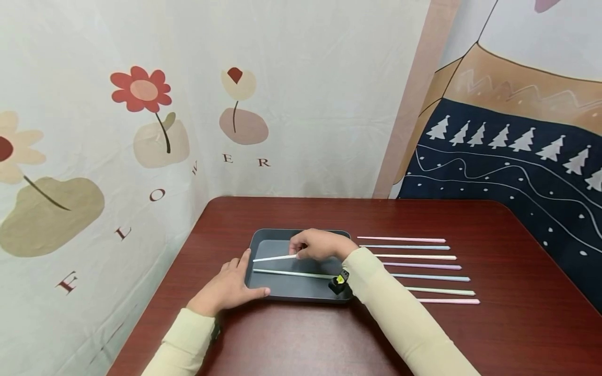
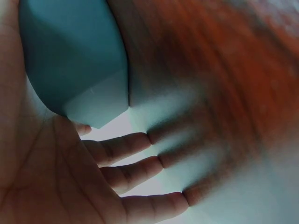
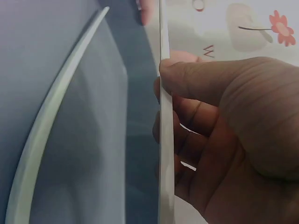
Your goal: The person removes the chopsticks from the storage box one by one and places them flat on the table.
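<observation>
A dark grey tray (image 1: 301, 292) lies on the table. My right hand (image 1: 322, 244) is over it, pinching a white chopstick (image 1: 275, 258) between thumb and fingers; the right wrist view shows this chopstick (image 3: 166, 140) running past the thumb tip. Inside the tray lies a pale green chopstick (image 1: 293, 273), its right end hidden by my right wrist. My left hand (image 1: 230, 286) is at the tray's left side, fingers extended along the outer edge and thumb by the front rim. The left wrist view shows these spread fingers below the tray's outer wall (image 2: 74, 56).
Right of the tray, several chopsticks lie in a row, including a pink one (image 1: 402, 239), a purple one (image 1: 423, 266) and a green one (image 1: 442, 291). The reddish-brown table (image 1: 291, 339) meets a printed curtain (image 1: 305, 104) at the back.
</observation>
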A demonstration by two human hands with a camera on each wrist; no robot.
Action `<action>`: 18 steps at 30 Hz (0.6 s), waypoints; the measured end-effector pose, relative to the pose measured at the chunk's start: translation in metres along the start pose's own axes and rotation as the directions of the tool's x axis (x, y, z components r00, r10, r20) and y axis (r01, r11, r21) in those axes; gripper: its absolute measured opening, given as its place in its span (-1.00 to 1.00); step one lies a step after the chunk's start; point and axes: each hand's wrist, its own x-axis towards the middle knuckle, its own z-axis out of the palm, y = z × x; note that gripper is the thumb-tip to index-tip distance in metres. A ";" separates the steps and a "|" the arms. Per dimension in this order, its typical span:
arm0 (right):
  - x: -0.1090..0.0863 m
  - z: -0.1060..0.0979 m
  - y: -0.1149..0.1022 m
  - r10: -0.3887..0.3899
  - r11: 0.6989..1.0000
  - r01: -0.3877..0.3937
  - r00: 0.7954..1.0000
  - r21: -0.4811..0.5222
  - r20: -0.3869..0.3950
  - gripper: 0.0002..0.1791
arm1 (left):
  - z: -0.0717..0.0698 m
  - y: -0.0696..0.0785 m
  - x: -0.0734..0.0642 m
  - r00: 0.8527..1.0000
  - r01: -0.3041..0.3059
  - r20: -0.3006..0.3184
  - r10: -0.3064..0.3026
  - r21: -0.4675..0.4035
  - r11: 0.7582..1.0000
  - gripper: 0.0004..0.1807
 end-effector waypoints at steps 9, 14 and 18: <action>-0.015 -0.013 -0.009 -0.046 0.999 0.046 0.998 -0.003 -0.042 -0.88 | 0.000 0.001 -0.001 1.000 -0.001 -0.011 0.001 -0.005 1.000 0.43; -0.028 -0.017 -0.007 -0.035 0.999 0.035 0.998 -0.007 -0.057 -0.90 | 0.000 0.001 -0.002 1.000 -0.009 -0.017 0.009 -0.009 1.000 0.43; -0.041 -0.018 -0.002 -0.030 1.000 0.029 0.997 -0.010 -0.066 -0.90 | -0.001 0.001 -0.003 1.000 -0.020 -0.017 0.020 -0.010 1.000 0.43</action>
